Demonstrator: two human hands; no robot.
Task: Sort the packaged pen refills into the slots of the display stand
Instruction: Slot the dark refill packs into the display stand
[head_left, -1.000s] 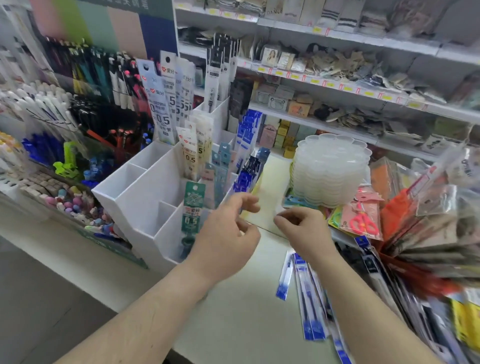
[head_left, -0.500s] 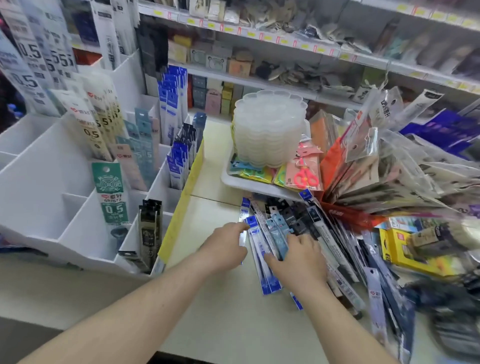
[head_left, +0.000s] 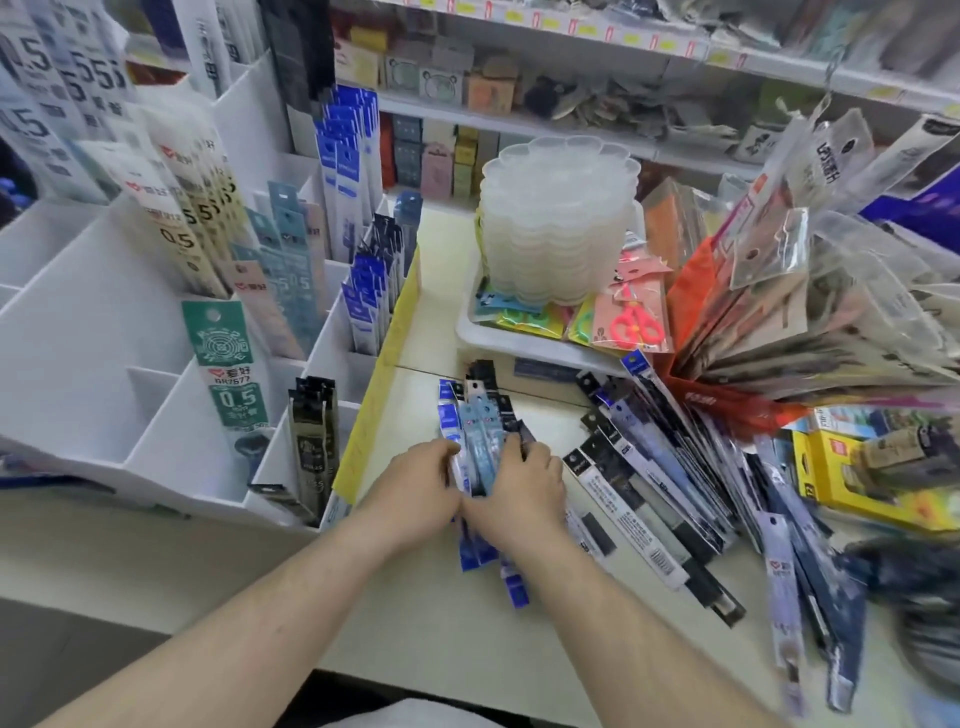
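Refill packs bunched between both hands, gripped.

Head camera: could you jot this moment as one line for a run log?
left hand: holds refill packs | right hand: holds same packs | place: counter | display stand: not yet reached

The middle of the bundle of blue and black packaged pen refills is hidden under the left hand and right hand, so each grip cannot be made out. The white slotted plastic display stand is cut off by the left edge. Loose dark refill packets at the desk's right end smear into blur, as does a dark object in the lower right corner, too blurred to identify.
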